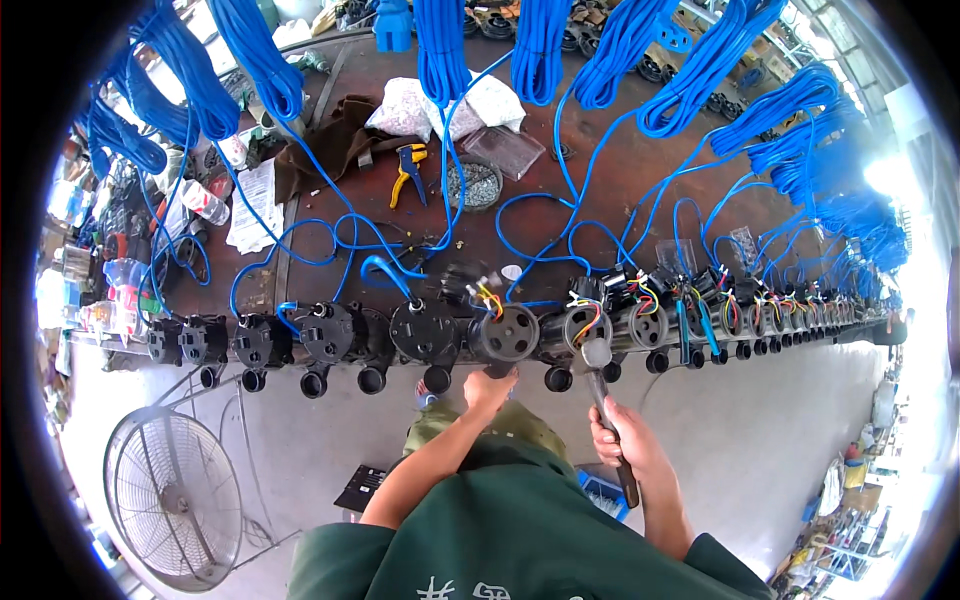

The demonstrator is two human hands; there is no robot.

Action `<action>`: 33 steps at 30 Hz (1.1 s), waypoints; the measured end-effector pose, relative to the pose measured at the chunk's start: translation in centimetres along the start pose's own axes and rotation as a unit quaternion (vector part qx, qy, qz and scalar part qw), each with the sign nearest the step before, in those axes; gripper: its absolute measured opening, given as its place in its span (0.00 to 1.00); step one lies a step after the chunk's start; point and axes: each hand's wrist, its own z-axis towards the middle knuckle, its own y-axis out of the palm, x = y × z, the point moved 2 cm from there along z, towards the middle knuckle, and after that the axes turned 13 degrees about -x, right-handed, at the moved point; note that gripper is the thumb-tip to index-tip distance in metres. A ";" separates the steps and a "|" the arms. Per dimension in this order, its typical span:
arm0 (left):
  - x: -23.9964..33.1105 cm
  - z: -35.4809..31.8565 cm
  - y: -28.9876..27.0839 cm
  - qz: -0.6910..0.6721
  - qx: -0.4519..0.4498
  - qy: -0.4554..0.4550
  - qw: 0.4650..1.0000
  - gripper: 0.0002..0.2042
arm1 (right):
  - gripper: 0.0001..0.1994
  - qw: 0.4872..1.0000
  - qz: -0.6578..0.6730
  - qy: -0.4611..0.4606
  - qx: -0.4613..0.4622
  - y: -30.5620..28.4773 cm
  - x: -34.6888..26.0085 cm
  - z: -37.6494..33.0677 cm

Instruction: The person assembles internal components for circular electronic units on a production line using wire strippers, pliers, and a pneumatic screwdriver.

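Note:
My right hand (622,438) is wrapped round the dark handle of a hammer (597,354). Its metal head is raised in front of a row of black round pump housings at the table's near edge. Closed round the lower outlet of one open housing (508,335) is my left hand (490,388). Red, yellow and white wires rise from this housing toward a dark part (462,284) that is smeared by motion. Right of it, another open housing (588,328) shows coloured wires, partly behind the hammer head. To the left, a capped black housing (424,331) has a blue cable entering its top.
Bundles of blue cable (442,55) hang over the table (380,200). Blue-and-yellow wire strippers (409,175), a bowl of small metal parts (474,186) and white bags (402,108) lie there. Blue-handled pliers (708,325) rest among the right housings. A floor fan (172,500) stands lower left.

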 end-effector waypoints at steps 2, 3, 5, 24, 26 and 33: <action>0.4 -0.6 -0.3 0.014 -0.054 -0.001 0.998 0.26 | 0.18 0.998 -0.030 -0.013 0.061 -1.1 0.0 -0.5; 1.7 -2.5 -1.2 0.095 -0.073 0.007 0.993 0.26 | 0.18 0.993 -0.059 -0.034 0.092 -1.6 0.0 -0.9; 4.8 -6.3 -3.2 0.258 -0.112 0.027 0.959 0.27 | 0.19 0.954 -0.208 -0.078 0.200 -3.5 -0.1 -1.2; 23.8 3.9 -12.6 0.542 0.065 0.053 0.836 0.21 | 0.24 0.629 -0.661 -0.303 0.274 -7.3 -6.5 3.5; 25.5 -1.0 -12.7 0.447 0.137 0.200 0.861 0.19 | 0.22 0.644 -0.625 -0.367 0.243 -5.6 -7.1 4.2; 22.8 -11.1 -13.5 -0.097 -0.013 0.253 0.963 0.15 | 0.15 0.687 -0.528 -0.474 0.159 -1.7 -9.4 8.8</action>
